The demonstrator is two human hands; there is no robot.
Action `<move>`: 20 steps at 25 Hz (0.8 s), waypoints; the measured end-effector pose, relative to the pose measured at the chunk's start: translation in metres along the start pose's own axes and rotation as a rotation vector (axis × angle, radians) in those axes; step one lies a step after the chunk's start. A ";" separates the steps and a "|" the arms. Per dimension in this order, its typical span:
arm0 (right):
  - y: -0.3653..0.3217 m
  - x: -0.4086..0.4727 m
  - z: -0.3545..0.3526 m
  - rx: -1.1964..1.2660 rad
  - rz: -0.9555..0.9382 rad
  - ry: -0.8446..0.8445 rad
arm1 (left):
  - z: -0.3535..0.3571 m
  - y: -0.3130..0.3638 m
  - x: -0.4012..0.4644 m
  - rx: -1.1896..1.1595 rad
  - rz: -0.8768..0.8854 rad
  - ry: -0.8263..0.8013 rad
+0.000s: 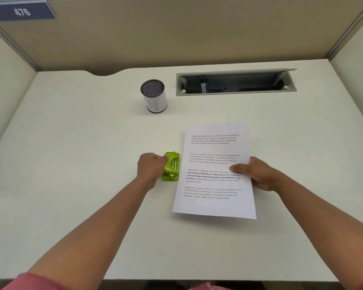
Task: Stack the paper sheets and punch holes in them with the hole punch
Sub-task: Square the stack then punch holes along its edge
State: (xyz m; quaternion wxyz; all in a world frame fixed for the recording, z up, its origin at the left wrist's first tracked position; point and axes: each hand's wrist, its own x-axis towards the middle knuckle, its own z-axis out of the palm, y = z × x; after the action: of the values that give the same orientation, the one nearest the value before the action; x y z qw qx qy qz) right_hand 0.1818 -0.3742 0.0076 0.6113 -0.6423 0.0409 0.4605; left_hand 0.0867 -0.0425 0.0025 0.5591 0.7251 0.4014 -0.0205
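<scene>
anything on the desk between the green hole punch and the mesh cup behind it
No. In the head view the stretch of desk between the hole punch and the mesh cup is bare.

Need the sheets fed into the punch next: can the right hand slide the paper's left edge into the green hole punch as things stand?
Probably yes. The right hand pinches the paper sheets, whose left edge lies just beside the hole punch steadied by the left hand; nothing sits between.

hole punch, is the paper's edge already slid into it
No, the paper sheets lie beside the green hole punch, with bare desk between them.
</scene>
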 end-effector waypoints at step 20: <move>-0.018 0.041 0.013 -0.116 -0.001 -0.023 | 0.003 0.001 0.003 0.005 -0.037 0.020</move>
State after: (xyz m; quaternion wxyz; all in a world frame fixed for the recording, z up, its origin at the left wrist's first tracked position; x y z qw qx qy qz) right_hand 0.2090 -0.3383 -0.0029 0.5736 -0.6713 0.0069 0.4694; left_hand 0.0905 -0.0432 0.0007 0.5527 0.7192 0.4203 -0.0243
